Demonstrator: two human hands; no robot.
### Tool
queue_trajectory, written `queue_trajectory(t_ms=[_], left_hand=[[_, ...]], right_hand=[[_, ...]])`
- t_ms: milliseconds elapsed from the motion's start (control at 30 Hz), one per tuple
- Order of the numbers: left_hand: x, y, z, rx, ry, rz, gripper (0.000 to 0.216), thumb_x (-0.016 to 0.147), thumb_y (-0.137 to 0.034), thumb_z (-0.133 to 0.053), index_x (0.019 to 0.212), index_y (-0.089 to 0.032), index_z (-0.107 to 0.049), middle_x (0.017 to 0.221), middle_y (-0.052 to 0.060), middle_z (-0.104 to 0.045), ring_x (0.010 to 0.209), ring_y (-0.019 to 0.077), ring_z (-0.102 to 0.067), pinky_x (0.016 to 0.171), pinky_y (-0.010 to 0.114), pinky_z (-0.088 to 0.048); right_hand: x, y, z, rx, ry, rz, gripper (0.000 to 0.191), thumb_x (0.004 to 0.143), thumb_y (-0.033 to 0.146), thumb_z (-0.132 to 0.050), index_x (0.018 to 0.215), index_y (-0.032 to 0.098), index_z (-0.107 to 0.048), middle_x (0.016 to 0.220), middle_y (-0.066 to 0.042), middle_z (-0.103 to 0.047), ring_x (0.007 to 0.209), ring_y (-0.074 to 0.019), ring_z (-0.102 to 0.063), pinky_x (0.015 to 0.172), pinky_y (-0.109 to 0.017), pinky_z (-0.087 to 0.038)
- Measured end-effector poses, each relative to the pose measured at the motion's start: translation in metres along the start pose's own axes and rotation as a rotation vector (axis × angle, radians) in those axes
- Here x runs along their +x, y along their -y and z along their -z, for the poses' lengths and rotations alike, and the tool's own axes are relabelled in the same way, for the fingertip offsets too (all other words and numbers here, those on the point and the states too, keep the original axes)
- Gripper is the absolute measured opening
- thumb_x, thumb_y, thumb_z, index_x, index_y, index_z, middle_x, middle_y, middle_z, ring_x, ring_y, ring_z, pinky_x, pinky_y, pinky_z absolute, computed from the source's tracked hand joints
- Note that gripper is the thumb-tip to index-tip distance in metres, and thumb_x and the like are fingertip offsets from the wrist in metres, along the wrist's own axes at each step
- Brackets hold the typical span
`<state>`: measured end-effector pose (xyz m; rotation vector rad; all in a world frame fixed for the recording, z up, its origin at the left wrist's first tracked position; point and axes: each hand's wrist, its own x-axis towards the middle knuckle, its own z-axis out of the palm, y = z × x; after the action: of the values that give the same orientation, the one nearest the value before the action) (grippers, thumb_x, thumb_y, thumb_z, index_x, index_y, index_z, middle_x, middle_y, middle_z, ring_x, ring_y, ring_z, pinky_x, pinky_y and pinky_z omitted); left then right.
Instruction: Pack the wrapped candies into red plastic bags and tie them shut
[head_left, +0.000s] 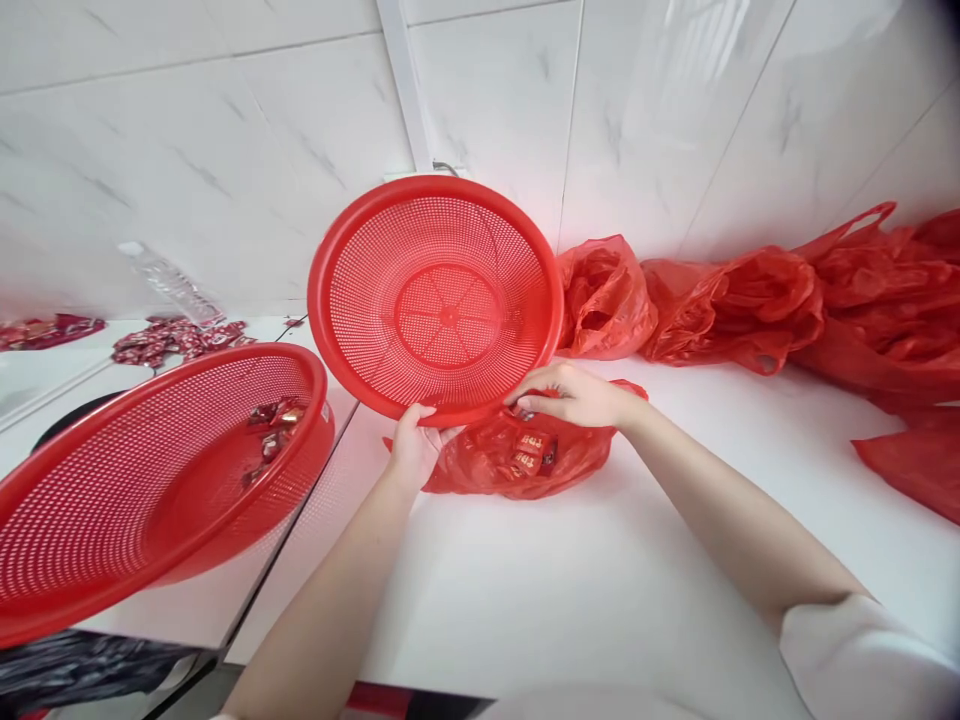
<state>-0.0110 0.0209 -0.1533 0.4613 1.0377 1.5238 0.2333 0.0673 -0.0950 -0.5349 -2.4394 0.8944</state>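
A red mesh plastic basket (450,290) is tipped up on its side, its inside facing me and nothing in it. My left hand (417,445) grips its lower rim, thumb inside. Directly below that rim lies a red plastic bag (480,465) with several small red-wrapped packets (531,452) showing in it. My right hand (574,395) is over the bag's mouth beside the basket's lower right rim. Its fingers are curled in, and a small dark, shiny bit shows under them; what they hold is partly hidden.
A second red mesh basket (172,480) tilts at the left with several wrapped pieces (277,430) inside. Behind it are a clear plastic bottle (172,285) and a heap of red wrapped pieces (180,340). Bundled red bags (735,305) line the tiled wall at right.
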Motion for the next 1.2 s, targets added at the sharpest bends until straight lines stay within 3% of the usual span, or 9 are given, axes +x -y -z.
queue_trajectory(t_ms=[100,200,367,467,533,600,667,733,1200], left_hand=[[0.004,-0.005,0.003,-0.030,-0.017,-0.004,0.005,0.066,-0.013,-0.049,0.066,-0.017,-0.051,0.074,0.004,-0.068,0.069,0.0171,-0.066,0.070,0.034,-0.060],[0.006,-0.007,0.007,-0.046,0.000,-0.003,0.004,0.066,-0.014,-0.050,0.067,-0.017,-0.052,0.074,0.006,-0.068,0.073,0.0197,-0.067,0.070,0.035,-0.059],[-0.002,-0.006,0.004,0.020,0.179,-0.040,0.010,0.068,-0.020,-0.057,0.077,-0.016,-0.061,0.081,0.008,-0.070,0.089,0.0249,-0.067,0.081,0.042,-0.056],[-0.008,-0.006,0.001,-0.008,0.289,-0.217,0.027,0.075,-0.037,-0.058,0.094,-0.019,-0.063,0.102,0.009,-0.069,0.105,0.0271,-0.063,0.089,0.046,-0.051],[-0.005,-0.011,0.003,-0.064,0.183,-0.394,0.035,0.077,-0.042,-0.058,0.108,-0.024,-0.058,0.108,0.008,-0.067,0.108,0.0240,-0.061,0.091,0.043,-0.050],[0.001,-0.019,0.010,-0.093,-0.080,-0.500,0.044,0.077,-0.033,-0.061,0.119,-0.028,-0.049,0.106,0.006,-0.066,0.101,0.0185,-0.064,0.089,0.035,-0.049],[0.009,-0.028,0.021,-0.096,-0.351,-0.501,0.050,0.076,-0.025,-0.059,0.123,-0.029,-0.044,0.105,0.005,-0.064,0.091,0.0135,-0.065,0.081,0.027,-0.049],[0.014,-0.036,0.030,-0.090,-0.441,-0.499,0.054,0.075,-0.021,-0.058,0.125,-0.032,-0.042,0.106,0.003,-0.062,0.082,0.0101,-0.063,0.073,0.022,-0.047],[-0.007,0.004,0.001,0.159,-0.104,-0.481,0.030,0.077,-0.034,-0.066,0.106,-0.026,-0.059,0.089,-0.002,-0.062,0.056,0.0053,-0.050,0.054,0.019,-0.038]], right_hand=[[-0.004,-0.003,0.003,-0.139,0.052,-0.126,0.039,0.093,0.046,-0.046,0.075,0.020,-0.069,0.072,-0.001,-0.069,0.066,-0.0159,-0.062,0.066,-0.029,-0.047],[-0.004,-0.009,-0.001,-0.199,-0.146,-0.310,0.046,0.088,0.057,-0.050,0.063,0.020,-0.061,0.062,-0.002,-0.063,0.059,-0.0171,-0.059,0.062,-0.031,-0.047],[0.011,-0.009,-0.013,0.557,-0.411,-0.420,0.041,0.086,0.058,-0.054,0.085,0.018,-0.062,0.088,-0.009,-0.072,0.072,-0.0198,-0.069,0.072,-0.035,-0.057],[0.017,0.002,-0.016,0.830,-0.593,-0.405,0.037,0.085,0.055,-0.058,0.087,0.018,-0.060,0.088,-0.007,-0.073,0.072,-0.0190,-0.070,0.072,-0.036,-0.060],[0.016,0.012,-0.013,0.838,-0.712,-0.377,0.036,0.084,0.055,-0.059,0.088,0.019,-0.059,0.086,-0.006,-0.072,0.074,-0.0191,-0.071,0.074,-0.037,-0.061],[0.012,0.020,-0.007,0.787,-0.790,-0.347,0.037,0.084,0.056,-0.059,0.090,0.020,-0.060,0.086,-0.006,-0.072,0.079,-0.0205,-0.071,0.077,-0.038,-0.061],[0.007,0.025,0.001,0.728,-0.842,-0.317,0.039,0.083,0.058,-0.059,0.093,0.020,-0.061,0.089,-0.006,-0.072,0.085,-0.0228,-0.071,0.079,-0.040,-0.061],[0.002,0.026,0.010,0.675,-0.876,-0.286,0.040,0.084,0.059,-0.057,0.095,0.021,-0.061,0.093,-0.007,-0.072,0.091,-0.0254,-0.070,0.080,-0.042,-0.060],[-0.008,0.038,0.028,0.651,-0.834,-0.239,0.044,0.088,0.058,-0.051,0.105,0.020,-0.064,0.101,-0.010,-0.072,0.103,-0.0286,-0.067,0.085,-0.046,-0.057]])
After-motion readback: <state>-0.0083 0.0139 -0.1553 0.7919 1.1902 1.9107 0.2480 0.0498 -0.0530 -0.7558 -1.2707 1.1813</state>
